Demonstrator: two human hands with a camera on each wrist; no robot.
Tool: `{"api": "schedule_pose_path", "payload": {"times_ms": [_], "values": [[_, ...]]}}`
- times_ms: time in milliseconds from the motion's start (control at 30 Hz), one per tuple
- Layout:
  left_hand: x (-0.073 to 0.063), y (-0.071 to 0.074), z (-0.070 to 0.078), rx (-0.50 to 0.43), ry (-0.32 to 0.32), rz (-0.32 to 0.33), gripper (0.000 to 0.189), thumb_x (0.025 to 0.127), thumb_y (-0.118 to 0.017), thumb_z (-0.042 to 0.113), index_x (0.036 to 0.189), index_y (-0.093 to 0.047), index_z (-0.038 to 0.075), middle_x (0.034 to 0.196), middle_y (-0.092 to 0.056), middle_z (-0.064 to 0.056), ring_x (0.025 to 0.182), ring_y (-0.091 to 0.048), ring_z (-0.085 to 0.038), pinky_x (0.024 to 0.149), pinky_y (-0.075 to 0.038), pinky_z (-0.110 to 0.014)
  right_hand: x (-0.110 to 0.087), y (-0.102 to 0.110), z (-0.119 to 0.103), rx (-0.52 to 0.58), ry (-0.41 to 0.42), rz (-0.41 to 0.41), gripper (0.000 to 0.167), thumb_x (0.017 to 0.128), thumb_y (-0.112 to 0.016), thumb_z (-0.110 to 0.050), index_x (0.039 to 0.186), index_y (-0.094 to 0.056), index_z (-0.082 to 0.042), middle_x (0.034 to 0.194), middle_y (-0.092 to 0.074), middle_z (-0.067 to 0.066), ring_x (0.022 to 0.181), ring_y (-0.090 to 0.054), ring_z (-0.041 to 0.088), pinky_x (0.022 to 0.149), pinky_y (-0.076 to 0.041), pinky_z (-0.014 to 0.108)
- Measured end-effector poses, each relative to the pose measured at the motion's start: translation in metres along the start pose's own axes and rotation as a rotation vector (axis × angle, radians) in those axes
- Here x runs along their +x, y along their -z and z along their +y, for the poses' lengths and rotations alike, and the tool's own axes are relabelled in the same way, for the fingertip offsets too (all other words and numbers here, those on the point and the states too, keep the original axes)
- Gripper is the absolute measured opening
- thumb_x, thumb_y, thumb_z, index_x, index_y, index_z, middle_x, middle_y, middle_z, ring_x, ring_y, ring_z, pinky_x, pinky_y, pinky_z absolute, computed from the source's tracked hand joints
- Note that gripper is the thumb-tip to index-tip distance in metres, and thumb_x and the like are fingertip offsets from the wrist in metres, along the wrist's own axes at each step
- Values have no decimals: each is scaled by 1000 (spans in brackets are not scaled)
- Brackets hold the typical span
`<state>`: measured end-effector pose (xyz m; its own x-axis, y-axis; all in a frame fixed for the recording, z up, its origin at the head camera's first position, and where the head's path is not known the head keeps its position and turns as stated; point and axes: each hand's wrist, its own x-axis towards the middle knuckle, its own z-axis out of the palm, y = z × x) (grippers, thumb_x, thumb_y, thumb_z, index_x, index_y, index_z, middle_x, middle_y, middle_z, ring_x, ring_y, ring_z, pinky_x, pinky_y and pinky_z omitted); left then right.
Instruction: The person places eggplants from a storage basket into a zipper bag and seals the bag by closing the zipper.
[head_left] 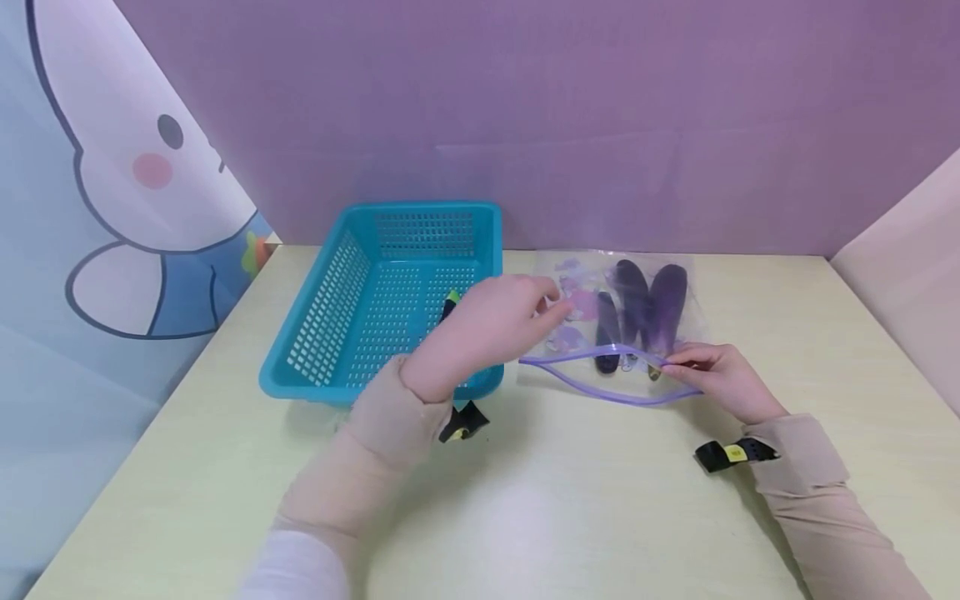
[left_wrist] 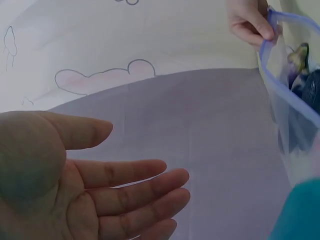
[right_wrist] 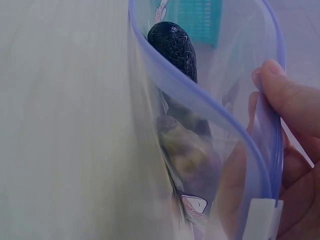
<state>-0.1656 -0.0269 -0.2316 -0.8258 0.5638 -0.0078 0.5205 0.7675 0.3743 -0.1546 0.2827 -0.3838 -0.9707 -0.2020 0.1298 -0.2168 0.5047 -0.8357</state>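
Fingers [left_wrist: 120, 172] of the left hand [head_left: 510, 312] are loosely spread, thumb well apart, and grasp nothing; those of the right hand [head_left: 723, 383] pinch the right end of the mouth of a clear plastic bag [head_left: 637, 402]. Largest of the objects is the turquoise basket [head_left: 311, 333], standing to the left of the bag and partly hidden by the left arm. Next in size, the bag lies with its lilac-edged mouth gaping toward the person; inside rest three long, dark, eggplant-like pieces [head_left: 667, 300], the rightmost with its yellowish tip close to the opening. Smallest is a white slider [right_wrist: 262, 220] on the closure, beside the right fingers. Two faults appear possible: the mouth may sag shut, since only one end is pinched, or the projecting tip may catch between the strips if they are pressed together. A purple backdrop [head_left: 525, 125] rises behind the pale, wood-toned table [head_left: 525, 517]; a light panel [head_left: 918, 275] bounds the right side, and at left hangs a blue sheet printed with a white cartoon animal [head_left: 112, 192].
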Motion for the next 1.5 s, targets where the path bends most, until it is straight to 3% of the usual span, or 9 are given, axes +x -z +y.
{"api": "schedule_pose_path", "payload": {"times_ms": [233, 433, 600, 700, 900, 1033, 1167, 1333, 1500], "values": [[8, 17, -7, -11, 67, 11, 35, 99, -46, 38, 117, -64, 14, 98, -69, 2, 79, -61, -11, 76, -51, -29, 0, 0, 3, 11, 2, 6, 12, 86, -68, -6, 95, -73, 0, 84, -63, -25, 75, -57, -6, 60, -47, 13], [22, 23, -26, -35, 123, 2, 37, 100, -44, 39, 118, -63, 13, 104, -67, 0, 85, -61, -13, 84, -50, -33, 1, 0, 4, 18, -10, -1, 11, 86, -68, -7, 94, -73, -2, 83, -64, -24, 72, -55, -4, 57, -46, 16], [36, 21, -46, -139, 180, -4, 37, 100, -43, 40, 112, -64, 12, 76, -53, -1, 67, -48, -16, 70, -45, -32, 3, 0, 6, 5, -9, -7, 14, 87, -67, -8, 95, -72, 2, 82, -63, -24, 71, -55, -3, 56, -46, 17], [44, 18, -60, -240, 229, -13, 38, 100, -42, 41, 113, -62, 11, 71, -43, -4, 65, -41, -20, 65, -40, -34, 4, 0, 6, 1, -6, -5, 15, 86, -68, -8, 96, -71, 3, 83, -63, -25, 73, -56, -4, 57, -47, 16], [56, 11, -84, -485, 309, -63, 44, 100, -42, 39, 128, -56, 7, 118, -60, -9, 103, -57, -21, 91, -48, -35, 4, 1, 7, 25, -9, -11, 12, 86, -68, -7, 95, -73, 0, 85, -63, -25, 75, -56, -4, 57, -47, 16], [61, 8, -94, -580, 344, -76, 44, 101, -42, 37, 127, -55, 5, 122, -59, -10, 111, -58, -23, 95, -48, -35, 4, 2, 10, 25, -7, -6, 12, 86, -68, -7, 95, -73, 0, 84, -63, -25, 74, -56, -4, 57, -47, 16], [61, 6, -104, -548, 422, -97, 49, 100, -42, 40, 132, -51, 3, 121, -59, -12, 114, -56, -26, 98, -47, -38, 4, 2, 11, 21, 0, -2, 12, 86, -68, -7, 95, -73, 0, 84, -64, -25, 74, -56, -4, 57, -46, 15], [58, 0, -120, -460, 577, -162, 64, 99, -41, 45, 146, -29, 3, 132, -50, -16, 122, -49, -29, 105, -41, -45, 3, 3, 12, 9, -2, -5, 13, 86, -68, -8, 95, -72, 1, 84, -64, -25, 76, -56, -5, 57, -47, 15], [56, -4, -127, -426, 615, -181, 67, 99, -41, 46, 147, -26, 2, 141, -42, -17, 125, -46, -32, 104, -41, -46, 3, 4, 10, 1, -16, -4, 12, 86, -68, -8, 93, -73, 0, 81, -64, -24, 73, -56, -4, 56, -47, 17]]}}
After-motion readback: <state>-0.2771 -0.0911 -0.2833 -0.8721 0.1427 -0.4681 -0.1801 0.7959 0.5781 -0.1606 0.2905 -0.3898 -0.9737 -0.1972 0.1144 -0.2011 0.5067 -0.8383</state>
